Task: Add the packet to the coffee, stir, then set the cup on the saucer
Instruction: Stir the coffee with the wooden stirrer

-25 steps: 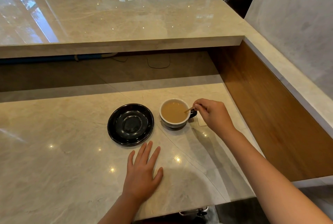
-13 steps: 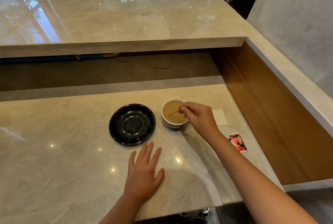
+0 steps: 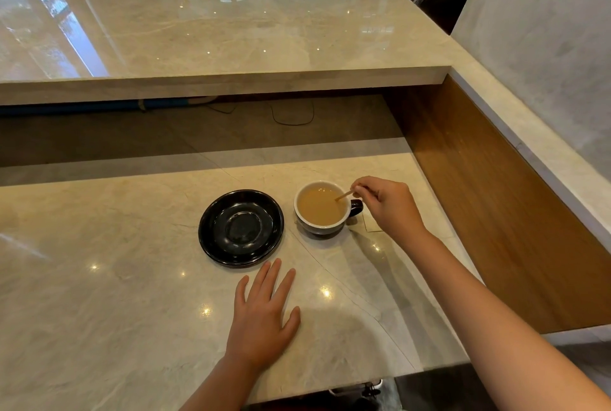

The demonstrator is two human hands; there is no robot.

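A dark cup [image 3: 322, 227] with a white inside holds light brown coffee and stands on the marble counter, its handle pointing right. My right hand [image 3: 388, 205] is just right of the cup and pinches a thin wooden stir stick [image 3: 344, 195], whose tip dips into the coffee. An empty black saucer [image 3: 240, 228] sits to the left of the cup, apart from it. My left hand [image 3: 264, 318] lies flat on the counter in front of the saucer, fingers spread, holding nothing. The packet is hidden.
A white paper napkin [image 3: 372, 223] peeks out under my right hand. A raised marble bar top [image 3: 215, 33] runs across the back, and a wooden side wall [image 3: 489, 199] closes the right. The counter's front edge is near my left wrist.
My right hand has swung with the stick from over the cup's middle to its right rim. The red packet seen by my forearm half a second ago is now covered.
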